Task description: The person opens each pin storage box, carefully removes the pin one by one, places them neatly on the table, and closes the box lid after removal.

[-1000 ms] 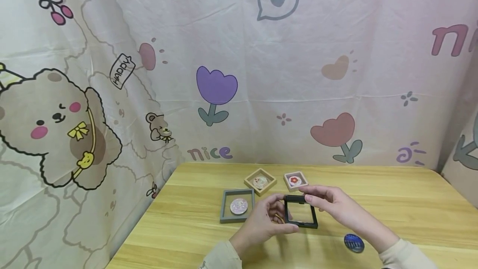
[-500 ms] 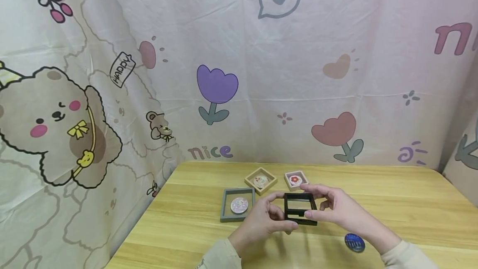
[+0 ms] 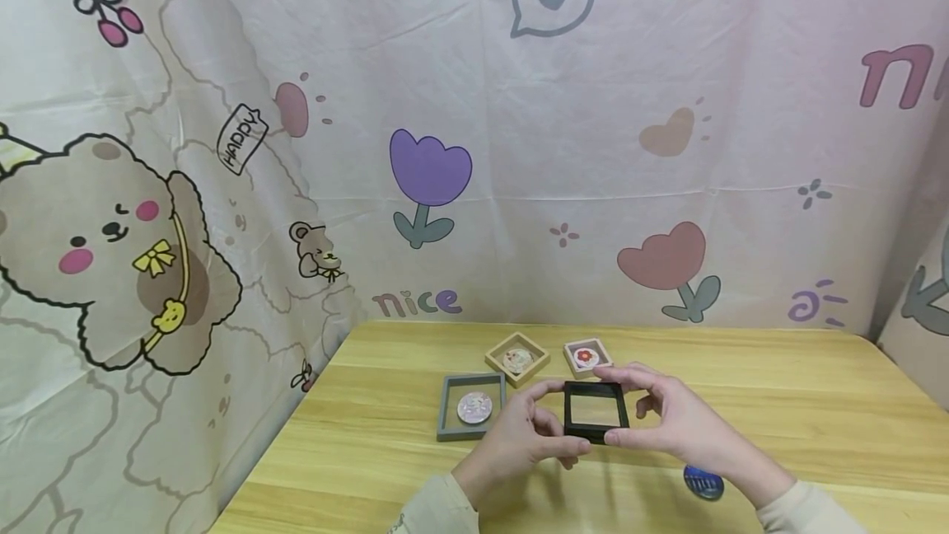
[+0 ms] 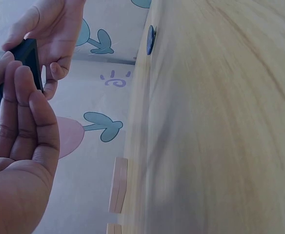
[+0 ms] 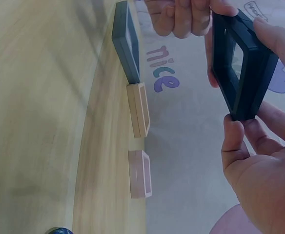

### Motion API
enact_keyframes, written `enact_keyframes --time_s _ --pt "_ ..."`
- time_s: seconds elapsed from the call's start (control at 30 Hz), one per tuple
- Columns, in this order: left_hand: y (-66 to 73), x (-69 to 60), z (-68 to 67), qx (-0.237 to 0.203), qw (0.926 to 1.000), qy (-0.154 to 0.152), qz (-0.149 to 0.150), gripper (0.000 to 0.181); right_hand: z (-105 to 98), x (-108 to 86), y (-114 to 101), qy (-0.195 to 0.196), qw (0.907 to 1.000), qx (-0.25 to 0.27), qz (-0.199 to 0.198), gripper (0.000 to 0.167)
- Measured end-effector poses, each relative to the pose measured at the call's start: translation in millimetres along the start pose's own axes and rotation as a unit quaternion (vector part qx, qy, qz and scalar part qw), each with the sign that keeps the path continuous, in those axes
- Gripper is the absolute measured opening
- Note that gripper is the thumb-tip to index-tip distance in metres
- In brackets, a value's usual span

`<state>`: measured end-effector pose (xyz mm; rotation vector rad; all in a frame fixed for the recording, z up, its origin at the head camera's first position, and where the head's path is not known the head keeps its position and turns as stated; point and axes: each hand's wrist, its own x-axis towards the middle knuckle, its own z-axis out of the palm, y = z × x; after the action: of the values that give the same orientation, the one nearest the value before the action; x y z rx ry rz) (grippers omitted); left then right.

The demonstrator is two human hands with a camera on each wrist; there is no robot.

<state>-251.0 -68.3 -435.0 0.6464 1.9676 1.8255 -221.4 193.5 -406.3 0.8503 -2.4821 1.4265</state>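
Observation:
A square black display frame (image 3: 595, 388) with a see-through middle is held above the table between both hands. My left hand (image 3: 528, 437) grips its left side, thumb along the front lower edge. On the other side my right hand (image 3: 670, 414) pinches it, thumb at the front lower corner and a finger at the far edge. In the right wrist view the two halves of the black frame (image 5: 250, 78) lie against each other. A round blue badge (image 3: 703, 483) lies on the table near the right forearm, partly covered by it.
A grey frame (image 5: 122, 44) with a pale round badge (image 3: 474, 408) lies left of the hands. Behind stand a light wooden frame (image 5: 135, 112) and a pinkish frame (image 5: 136, 174), each with a badge inside. A printed curtain (image 3: 519, 147) hangs along the table's back.
The front half of the black frame has swung down toward me, and the two halves have come together. My right thumb has moved down to the front edge.

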Motion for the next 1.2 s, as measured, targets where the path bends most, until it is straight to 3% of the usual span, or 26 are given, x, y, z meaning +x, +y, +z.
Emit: enact_keyframes --time_s 0.27,0.53,0.7,0.8,1.03,1.2 --pt "-1.0 1.1 -0.1 -0.014 0.9999 -0.006 0.002 0.083 1.6 -1.3 -0.5 0.014 0.9996 -0.023 -0.008 0.065" --pt "0.9 -0.1 -4.4 -0.030 0.9958 -0.086 0.013 0.074 4.2 -4.1 1.5 0.026 0.9980 -0.058 -0.005 0.071" --pt "2.0 -0.1 -4.9 -0.044 0.9947 -0.093 0.004 0.072 7.0 -5.1 3.9 0.031 0.9973 -0.067 0.001 0.072" --pt "1.2 0.5 -5.4 -0.059 0.9944 -0.087 0.011 0.070 7.2 -5.1 5.2 0.030 0.9981 -0.051 0.016 0.072" --pt "-1.4 2.8 -5.1 -0.053 0.9950 -0.079 0.031 0.071 1.6 -10.5 8.2 -0.019 0.9963 0.069 0.047 0.067" --pt "-0.5 2.4 -3.8 -0.046 0.9956 -0.075 0.031 0.070 0.2 -13.8 10.7 -0.044 0.9928 0.097 0.054 0.065"
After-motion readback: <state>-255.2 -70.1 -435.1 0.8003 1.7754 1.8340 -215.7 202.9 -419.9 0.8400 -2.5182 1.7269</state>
